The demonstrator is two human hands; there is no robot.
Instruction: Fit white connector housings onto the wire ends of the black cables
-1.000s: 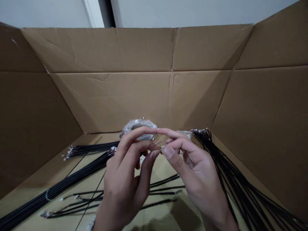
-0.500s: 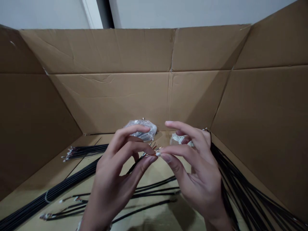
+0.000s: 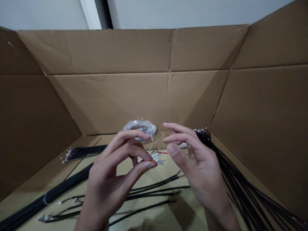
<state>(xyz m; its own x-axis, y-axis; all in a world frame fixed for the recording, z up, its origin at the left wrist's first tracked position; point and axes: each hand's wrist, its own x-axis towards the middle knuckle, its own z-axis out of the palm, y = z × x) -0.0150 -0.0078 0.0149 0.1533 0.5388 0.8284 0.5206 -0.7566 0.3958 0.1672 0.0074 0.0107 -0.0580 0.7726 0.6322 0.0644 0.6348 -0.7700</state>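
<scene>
My left hand (image 3: 120, 173) pinches the end of a cable between thumb and forefinger. Thin coloured wires (image 3: 154, 149) fan out above the fingertips, and an orange one shows at the pinch. A whitish piece (image 3: 158, 159) lies just past the tips; whether it is joined to the wires I cannot tell. To the right, my right hand (image 3: 194, 163) is open, its thumb and fingers apart with nothing between them. Below the hands lie several loose black cables (image 3: 154, 193), some with white connectors (image 3: 44, 218) at their left ends.
Cardboard walls (image 3: 108, 96) stand around the work surface. A clear plastic bag (image 3: 150, 128) lies against the back wall. Bundled black cables (image 3: 72, 183) lie at the left, a shorter bunch (image 3: 89, 150) behind them. More black cables (image 3: 238, 179) run down the right side.
My right hand has let go of the small white connector end and drawn away, its thumb and forefinger parting. My left hand keeps its pinch and has shifted slightly left and down.
</scene>
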